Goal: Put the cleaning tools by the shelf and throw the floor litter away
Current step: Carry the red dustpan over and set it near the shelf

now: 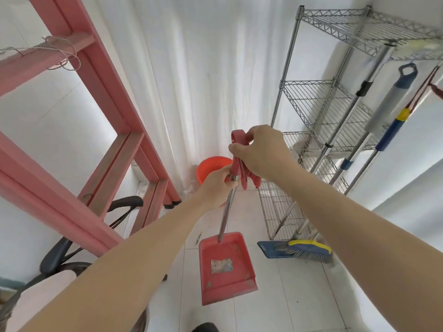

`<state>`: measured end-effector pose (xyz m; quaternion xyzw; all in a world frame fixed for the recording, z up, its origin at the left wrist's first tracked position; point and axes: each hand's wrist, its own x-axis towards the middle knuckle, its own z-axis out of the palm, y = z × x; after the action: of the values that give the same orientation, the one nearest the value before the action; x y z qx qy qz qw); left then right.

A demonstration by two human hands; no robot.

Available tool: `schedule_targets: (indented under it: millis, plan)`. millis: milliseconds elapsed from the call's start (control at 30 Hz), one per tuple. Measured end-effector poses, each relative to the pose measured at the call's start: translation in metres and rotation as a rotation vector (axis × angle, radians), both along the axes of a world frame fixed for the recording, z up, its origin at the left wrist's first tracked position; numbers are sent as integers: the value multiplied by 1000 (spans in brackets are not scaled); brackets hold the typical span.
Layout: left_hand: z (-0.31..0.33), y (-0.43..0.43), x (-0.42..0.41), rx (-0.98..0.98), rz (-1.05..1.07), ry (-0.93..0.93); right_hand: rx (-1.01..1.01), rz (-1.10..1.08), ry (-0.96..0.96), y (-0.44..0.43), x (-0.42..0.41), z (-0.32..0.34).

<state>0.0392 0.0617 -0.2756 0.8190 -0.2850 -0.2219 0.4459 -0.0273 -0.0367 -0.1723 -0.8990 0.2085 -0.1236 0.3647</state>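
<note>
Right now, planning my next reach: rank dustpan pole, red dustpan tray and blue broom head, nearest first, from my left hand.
1. dustpan pole: held in left hand
2. red dustpan tray: below, pole's end
3. blue broom head: floor, right, beside shelf

Both hands grip the red dustpan (pixel 226 264) handle: left hand (pixel 217 185) lower, right hand (pixel 260 149) at top. Brooms (pixel 305 250) lean against the wire shelf (pixel 318 116).

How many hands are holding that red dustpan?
2. The left hand grips the dustpan by its metal pole, just under the red handle. The right hand grips that handle higher up. No other hand shows.
</note>
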Motion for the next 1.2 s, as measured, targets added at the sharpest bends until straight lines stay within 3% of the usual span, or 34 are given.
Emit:
schedule_targets:
  millis: [667, 1200]
  plan:
    - [-95, -95, 227, 71, -84, 203, 88, -118, 207, -88, 228, -97]
    - [-146, -124, 330, 72, -20, 233, 108, -112, 245, -115, 333, -141]
